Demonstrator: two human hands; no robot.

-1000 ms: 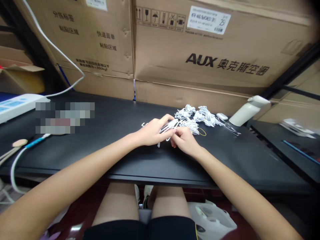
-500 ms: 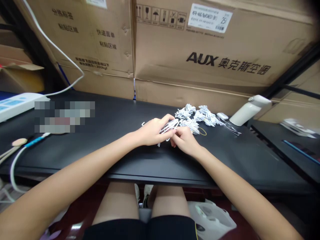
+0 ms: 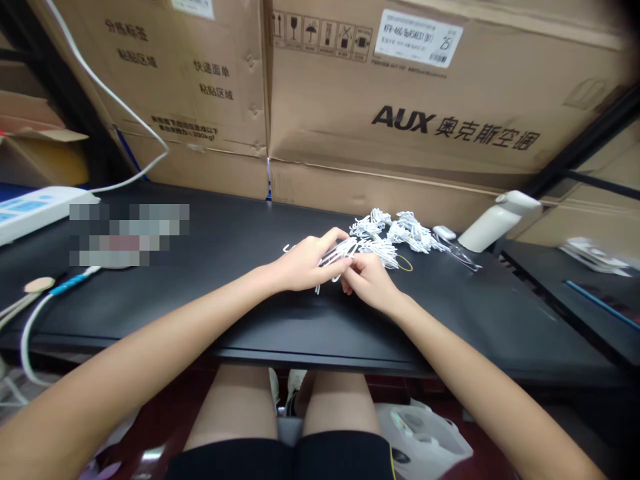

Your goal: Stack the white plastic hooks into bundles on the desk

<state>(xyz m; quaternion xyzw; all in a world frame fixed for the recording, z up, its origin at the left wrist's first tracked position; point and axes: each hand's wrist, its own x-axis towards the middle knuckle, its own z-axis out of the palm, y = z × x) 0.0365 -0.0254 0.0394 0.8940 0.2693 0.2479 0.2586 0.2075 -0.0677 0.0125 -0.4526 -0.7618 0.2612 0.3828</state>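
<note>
My left hand (image 3: 311, 262) is curled around a loose bundle of thin white hooks (image 3: 341, 249), whose bent ends stick out past the thumb and fingers. My right hand (image 3: 369, 280) meets it on the right, fingers pinched together at the bundle's lower edge; what lies between those fingertips is hidden. Just behind and to the right, several more bunches of white hooks (image 3: 415, 232) lie heaped on the black table (image 3: 240, 233). A yellow rubber band (image 3: 405, 263) rests beside the nearest bunch. One loose hook (image 3: 287, 249) lies left of my left hand.
Large cardboard boxes (image 3: 425, 93) stand along the table's back edge. At the right are a tilted white bottle (image 3: 493, 220) and a pair of glasses (image 3: 460, 255). A white power strip (image 3: 43, 210) and cables lie at the left, near a blurred-out patch.
Both hands keep almost the same place and grip on the bundle. The camera view has shifted very slightly.
</note>
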